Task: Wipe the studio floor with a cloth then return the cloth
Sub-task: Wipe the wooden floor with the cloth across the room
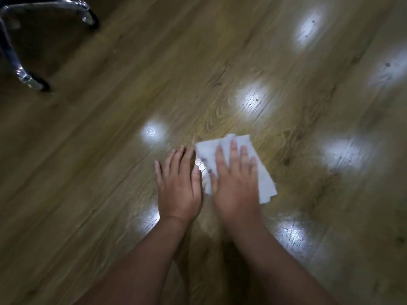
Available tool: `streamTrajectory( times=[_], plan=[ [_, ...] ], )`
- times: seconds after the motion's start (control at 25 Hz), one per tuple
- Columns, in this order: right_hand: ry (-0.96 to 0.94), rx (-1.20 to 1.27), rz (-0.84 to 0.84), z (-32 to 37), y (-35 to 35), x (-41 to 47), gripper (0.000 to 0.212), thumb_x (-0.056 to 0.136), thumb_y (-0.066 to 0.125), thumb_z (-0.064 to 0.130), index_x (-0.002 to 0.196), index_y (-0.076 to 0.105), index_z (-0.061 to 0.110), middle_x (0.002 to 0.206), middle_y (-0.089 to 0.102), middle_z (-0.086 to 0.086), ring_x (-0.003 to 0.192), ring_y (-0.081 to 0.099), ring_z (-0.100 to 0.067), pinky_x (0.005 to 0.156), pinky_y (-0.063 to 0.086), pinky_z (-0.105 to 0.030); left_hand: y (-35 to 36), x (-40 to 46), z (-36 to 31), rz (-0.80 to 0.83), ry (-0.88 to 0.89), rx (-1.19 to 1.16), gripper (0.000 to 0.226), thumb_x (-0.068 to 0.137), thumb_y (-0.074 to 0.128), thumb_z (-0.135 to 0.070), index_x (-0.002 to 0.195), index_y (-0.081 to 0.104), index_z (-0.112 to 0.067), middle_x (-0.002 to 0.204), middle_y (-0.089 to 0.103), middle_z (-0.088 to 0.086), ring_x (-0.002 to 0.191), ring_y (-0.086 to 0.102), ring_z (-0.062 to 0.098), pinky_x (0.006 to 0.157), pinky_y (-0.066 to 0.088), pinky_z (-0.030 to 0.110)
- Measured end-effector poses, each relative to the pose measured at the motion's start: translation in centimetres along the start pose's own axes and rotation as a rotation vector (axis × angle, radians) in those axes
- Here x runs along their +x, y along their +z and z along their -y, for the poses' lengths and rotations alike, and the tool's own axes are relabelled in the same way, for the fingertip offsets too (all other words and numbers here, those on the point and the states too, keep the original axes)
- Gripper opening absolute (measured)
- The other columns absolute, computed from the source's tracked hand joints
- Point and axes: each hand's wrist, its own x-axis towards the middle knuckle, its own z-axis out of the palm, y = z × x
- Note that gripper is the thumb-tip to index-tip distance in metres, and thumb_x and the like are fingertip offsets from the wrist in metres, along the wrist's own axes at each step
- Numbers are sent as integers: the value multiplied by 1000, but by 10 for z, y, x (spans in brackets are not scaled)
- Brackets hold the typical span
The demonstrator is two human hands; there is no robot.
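Observation:
A white folded cloth [207,151] lies flat on the wooden plank floor [110,150] near the middle of the head view. My right hand [236,183] presses down on it with fingers spread, covering most of its centre. My left hand [179,183] rests palm down on the bare floor just left of the cloth, fingers apart, its thumb next to the cloth's left edge. The image is blurred by motion.
Chrome chair legs with dark feet [33,82] stand at the top left. Bright round light reflections [253,96] dot the floor around my hands. Small dark specks show in the reflection at the top right [308,27].

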Motion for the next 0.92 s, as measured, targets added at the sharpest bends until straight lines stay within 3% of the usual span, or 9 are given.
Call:
streamTrajectory(
  times=[0.08,0.16,0.36,0.4,0.52,0.6,0.76,0.92],
  plan=[
    [-218,14,65,16,6,-17,59,107,29,42,162,36,24,172,22,-11,160,18,-33,129,15,-53,0,-1,-1,9,-24,-16,55,106,27,-35,158,36,-22,166,35,1,157,22,17,129,8,55],
    [-258,-11,62,0,5,7,60,107,28,45,163,33,25,173,21,-9,160,17,-33,128,15,-55,-3,-1,-2,10,-41,-33,58,106,25,-39,161,29,-22,172,23,2,160,12,16,130,4,51],
    [288,19,-32,-39,-4,93,60,110,31,46,165,28,22,174,15,-13,160,11,-38,128,11,-57,0,0,1,13,-20,21,62,107,24,-46,165,19,-23,174,11,1,161,2,16,130,4,51],
    [252,15,-49,-25,-2,90,60,109,32,44,165,28,20,173,16,-14,160,12,-38,128,12,-57,1,0,0,12,-19,31,63,107,23,-47,165,17,-23,175,10,2,161,2,17,130,5,51],
    [-288,-5,80,18,12,60,63,105,32,43,164,30,22,173,18,-13,160,15,-36,128,15,-54,1,-1,0,4,-25,64,66,107,21,-47,167,10,-21,175,7,5,162,2,20,129,7,50],
    [-405,-21,73,16,15,71,63,104,32,46,163,34,24,172,22,-11,160,17,-34,129,14,-53,0,-2,1,11,-9,67,66,108,15,-51,167,10,-21,175,6,6,162,2,22,129,6,50],
    [10,16,-48,2,11,109,61,105,34,45,162,36,21,171,25,-13,159,18,-36,129,12,-53,0,4,1,49,-9,88,70,107,10,-55,166,17,-20,175,8,6,162,2,20,129,1,46],
    [-13,5,-50,7,8,103,61,106,30,46,161,37,21,172,24,-12,160,17,-34,129,12,-51,-5,5,-3,39,-68,47,59,108,25,-50,161,34,-24,171,25,-3,159,16,15,128,11,46]
  ],
)
